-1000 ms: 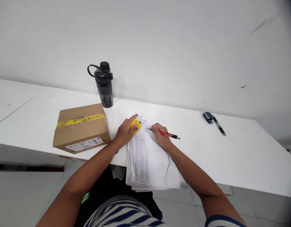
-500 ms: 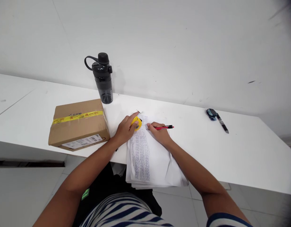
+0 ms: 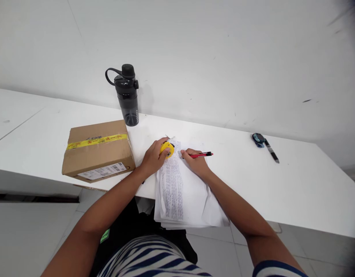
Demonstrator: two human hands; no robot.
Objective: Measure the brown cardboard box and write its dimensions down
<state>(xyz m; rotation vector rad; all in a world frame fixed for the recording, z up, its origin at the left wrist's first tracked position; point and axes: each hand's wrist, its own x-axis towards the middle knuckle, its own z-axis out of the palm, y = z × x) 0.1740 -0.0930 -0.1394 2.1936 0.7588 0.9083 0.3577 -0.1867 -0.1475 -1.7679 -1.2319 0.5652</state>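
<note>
My left hand [image 3: 153,157] is closed around a yellow tape measure [image 3: 167,149], resting at the upper left of a stack of paper [image 3: 194,200]. Columns of dense blue handwriting run down the left part of the top sheet, and its right part is blank. In my right hand [image 3: 196,162] is a red and black pen [image 3: 201,155], gripped between thumb and fingers close to the written columns. The pen's tip is hidden by the fingers. The stack's near end hangs over the table's front edge.
Left of my hands sits a cardboard box [image 3: 98,156] with yellow tape and a white label. Behind it a dark bottle [image 3: 128,98] stands upright near the wall. Far right on the white table [image 3: 295,184] lie a small blue device [image 3: 257,140] and a black marker [image 3: 271,151].
The view has shifted very slightly. Both hands stay almost in place, still holding the tape measure and the pen.
</note>
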